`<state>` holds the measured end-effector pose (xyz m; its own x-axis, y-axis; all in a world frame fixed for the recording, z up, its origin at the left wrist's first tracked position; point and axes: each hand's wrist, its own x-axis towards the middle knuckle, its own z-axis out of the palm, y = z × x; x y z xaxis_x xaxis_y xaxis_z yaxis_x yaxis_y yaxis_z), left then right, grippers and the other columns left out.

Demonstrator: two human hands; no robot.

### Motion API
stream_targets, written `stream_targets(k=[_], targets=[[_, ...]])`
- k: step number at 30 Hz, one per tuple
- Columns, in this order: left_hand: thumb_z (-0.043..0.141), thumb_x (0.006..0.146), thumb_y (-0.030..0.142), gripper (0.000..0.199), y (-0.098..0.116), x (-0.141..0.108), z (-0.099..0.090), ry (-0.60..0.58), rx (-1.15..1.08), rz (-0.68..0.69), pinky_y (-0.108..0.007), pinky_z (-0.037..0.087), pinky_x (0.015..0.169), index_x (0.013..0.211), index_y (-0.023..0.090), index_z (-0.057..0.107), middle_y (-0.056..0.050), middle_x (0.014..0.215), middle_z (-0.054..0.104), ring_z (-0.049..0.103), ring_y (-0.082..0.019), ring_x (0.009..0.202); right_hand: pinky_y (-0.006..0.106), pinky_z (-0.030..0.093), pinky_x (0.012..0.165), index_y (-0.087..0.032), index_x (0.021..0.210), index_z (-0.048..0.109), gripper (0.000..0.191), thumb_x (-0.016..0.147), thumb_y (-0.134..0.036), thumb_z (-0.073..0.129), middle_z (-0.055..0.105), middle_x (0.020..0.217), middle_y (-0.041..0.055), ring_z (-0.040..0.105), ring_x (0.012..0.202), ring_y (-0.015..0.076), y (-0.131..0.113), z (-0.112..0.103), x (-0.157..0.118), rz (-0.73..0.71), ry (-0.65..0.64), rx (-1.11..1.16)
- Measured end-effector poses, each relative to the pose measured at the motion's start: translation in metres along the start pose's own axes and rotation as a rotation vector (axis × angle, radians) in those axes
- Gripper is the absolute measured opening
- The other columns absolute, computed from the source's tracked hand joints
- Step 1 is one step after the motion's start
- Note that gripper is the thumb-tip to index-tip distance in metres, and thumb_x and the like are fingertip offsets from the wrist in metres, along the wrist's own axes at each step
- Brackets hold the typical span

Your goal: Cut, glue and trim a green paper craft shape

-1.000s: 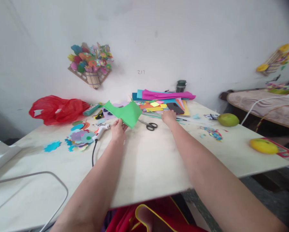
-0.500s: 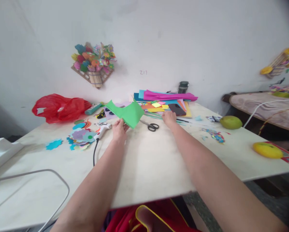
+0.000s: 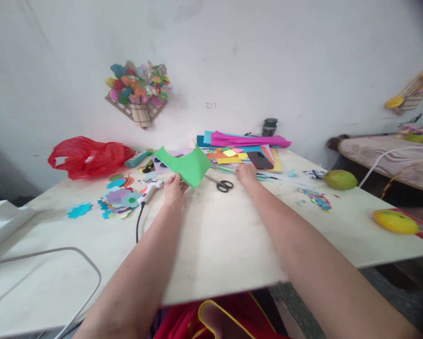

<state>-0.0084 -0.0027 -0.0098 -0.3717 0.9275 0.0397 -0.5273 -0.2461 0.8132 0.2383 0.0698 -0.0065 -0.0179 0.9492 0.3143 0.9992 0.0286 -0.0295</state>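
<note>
My left hand [image 3: 175,189] pinches the lower edge of a green paper sheet [image 3: 188,165], which has curved pieces cut from its top and stands tilted above the table. To the right of the sheet lie scissors with black handles [image 3: 224,186], blades pointing left. My right hand [image 3: 246,174] reaches to the thin green sticks [image 3: 225,168] and a dark pen-like stick [image 3: 268,176], its fingers curled; what is between them is hidden. Just behind that hand lies a dark smartphone [image 3: 260,160]. A white hot glue gun [image 3: 151,189] rests left of my left hand.
Cut paper flowers [image 3: 119,200] are heaped on the left of the white table [image 3: 218,249], before a red plastic bag [image 3: 87,157]. Coloured sheets [image 3: 250,139] are stacked at the back. A green mango [image 3: 340,179] and a yellow mango [image 3: 395,221] lie right; a power strip [image 3: 8,221] stands left.
My right hand has shifted slightly left over the thin sticks. My left hand keeps its hold on the green paper, almost unmoved. The view has turned very slightly.
</note>
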Motion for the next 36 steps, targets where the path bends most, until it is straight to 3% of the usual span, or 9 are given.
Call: stream_targets(k=[8,12,15,18,22,24,28,32,36], targets=[[0.067,0.070,0.029,0.020,0.001,0.001,-0.001,0.011,-0.007,0.015,-0.023,0.047,0.055,0.076,0.017,0.051,0.003,0.062,0.061,0.058,-0.009,0.050,0.028,0.043,0.077,-0.020,0.101,0.065,0.028,0.089,-0.028,0.041,0.069,0.097,0.0082,0.061,0.093,0.0194,-0.006,-0.016,0.001,0.125,0.083,0.305],[0.067,0.070,0.029,0.020,0.001,0.001,-0.001,0.006,-0.021,0.013,-0.023,0.048,0.056,0.076,0.017,0.051,0.002,0.062,0.061,0.058,-0.010,0.051,0.019,0.045,0.055,-0.013,0.098,0.063,0.024,0.087,-0.021,0.043,0.070,0.087,0.0061,0.061,0.063,0.0108,-0.011,-0.021,0.001,0.081,-0.101,0.752],[0.069,0.068,0.031,0.023,0.001,0.001,-0.001,-0.014,-0.014,0.019,-0.023,0.048,0.056,0.077,0.017,0.053,0.002,0.062,0.062,0.059,-0.009,0.052,0.016,0.042,0.046,-0.010,0.104,0.061,0.025,0.083,-0.014,0.048,0.070,0.089,0.0077,0.057,0.053,0.0065,-0.009,-0.021,0.000,0.087,-0.194,0.905],[0.069,0.067,0.031,0.024,0.001,0.000,0.000,-0.005,-0.012,0.007,-0.023,0.047,0.055,0.076,0.017,0.052,0.002,0.061,0.062,0.059,-0.010,0.052,0.018,0.046,0.055,-0.013,0.106,0.063,0.027,0.081,-0.014,0.051,0.070,0.092,0.0066,0.062,0.063,0.0091,-0.002,-0.023,0.002,0.122,-0.202,0.743],[0.067,0.067,0.026,0.021,0.002,0.000,0.000,0.001,-0.017,-0.017,-0.024,0.047,0.054,0.071,0.017,0.049,0.003,0.056,0.059,0.058,-0.010,0.050,0.030,0.043,0.084,-0.020,0.103,0.068,0.027,0.080,-0.020,0.053,0.066,0.106,0.0088,0.058,0.101,0.0207,0.005,-0.031,0.005,0.142,-0.038,0.236],[0.066,0.068,0.024,0.018,0.002,0.000,0.000,-0.002,-0.019,-0.019,-0.024,0.047,0.054,0.070,0.017,0.049,0.004,0.054,0.056,0.058,-0.011,0.050,0.034,0.039,0.089,-0.019,0.104,0.068,0.028,0.081,-0.021,0.052,0.064,0.110,0.0120,0.055,0.107,0.0247,0.000,-0.036,0.004,0.115,0.014,0.093],[0.065,0.068,0.023,0.019,0.001,0.001,0.000,0.008,-0.018,-0.022,-0.026,0.047,0.057,0.069,0.018,0.047,0.005,0.054,0.055,0.058,-0.011,0.051,0.028,0.043,0.079,-0.022,0.102,0.068,0.029,0.082,-0.024,0.048,0.066,0.107,0.0078,0.059,0.100,0.0225,-0.028,-0.048,-0.014,0.019,-0.064,0.159],[0.066,0.069,0.024,0.020,0.000,0.002,-0.003,-0.006,-0.012,-0.012,-0.027,0.049,0.061,0.073,0.018,0.048,0.002,0.062,0.060,0.059,-0.011,0.053,0.027,0.045,0.075,-0.021,0.103,0.068,0.031,0.074,-0.027,0.057,0.066,0.109,0.0078,0.060,0.098,0.0240,-0.057,-0.056,-0.040,-0.149,-0.304,0.120],[0.062,0.071,0.018,0.014,0.000,0.002,-0.004,-0.010,-0.036,-0.017,-0.029,0.051,0.066,0.075,0.018,0.049,0.003,0.061,0.060,0.060,-0.011,0.053,0.029,0.046,0.072,-0.017,0.105,0.066,0.033,0.074,-0.022,0.055,0.066,0.108,0.0113,0.060,0.098,0.0265,-0.069,-0.054,-0.055,-0.166,-0.302,0.011]])
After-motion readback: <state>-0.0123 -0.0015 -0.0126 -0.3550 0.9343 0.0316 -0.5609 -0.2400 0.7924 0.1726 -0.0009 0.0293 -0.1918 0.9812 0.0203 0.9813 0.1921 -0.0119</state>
